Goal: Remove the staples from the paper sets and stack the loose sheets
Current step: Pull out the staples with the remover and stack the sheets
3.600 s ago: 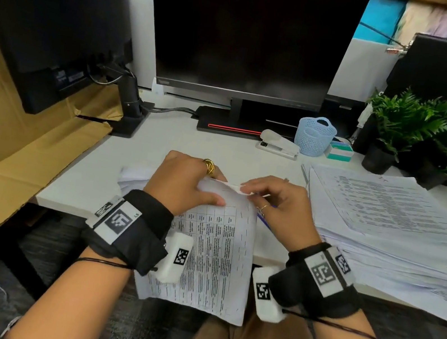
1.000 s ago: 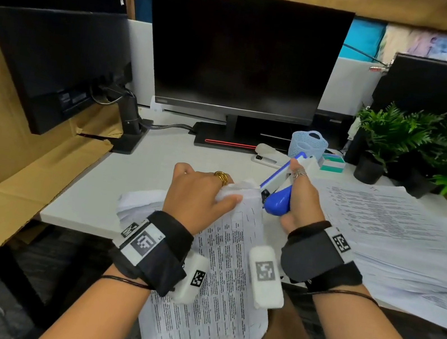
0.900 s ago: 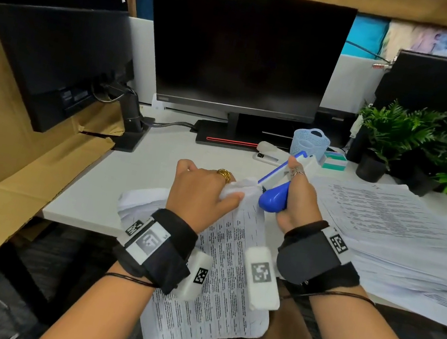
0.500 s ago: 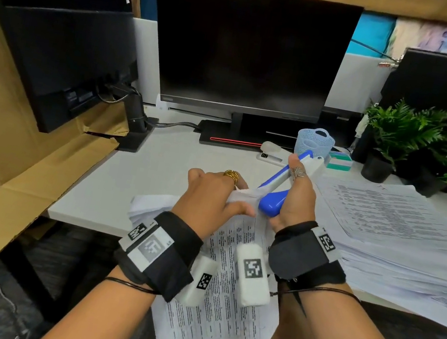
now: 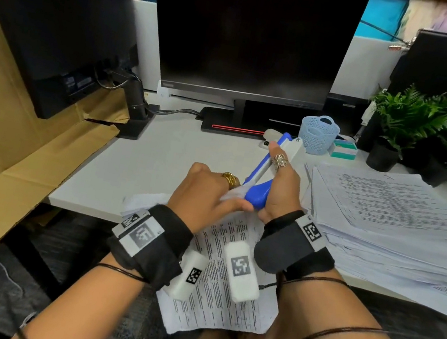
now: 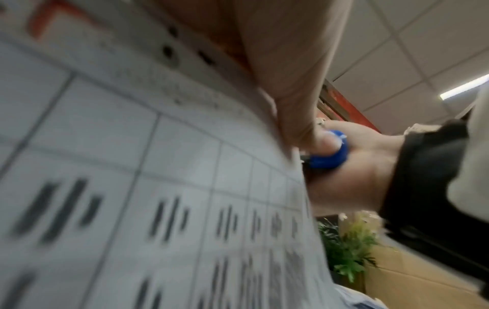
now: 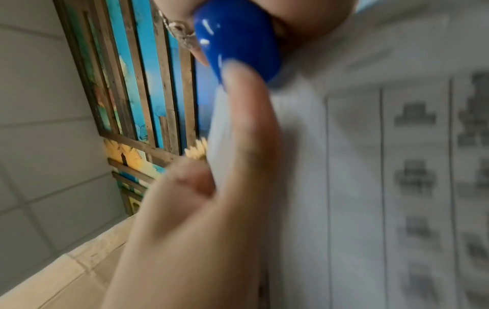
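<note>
My left hand grips the top corner of a stapled paper set, which hangs off the desk's front edge over my lap. My right hand grips a blue and white staple remover with its tip at that same corner, next to the left fingers. The staple itself is hidden. In the left wrist view my thumb presses on the printed sheet, with the remover's blue end just beyond. The right wrist view shows the blue handle against the paper. A tall stack of loose sheets lies at the right.
More crumpled sheets lie under my left wrist. Behind stand a white stapler, a blue basket, a teal box, potted plants and a monitor. Cardboard lines the left side.
My right hand, which earlier pinched the paper corner bare, now holds the staple remover. Over the last second it brought the tool's tip down to the corner held by my left hand.
</note>
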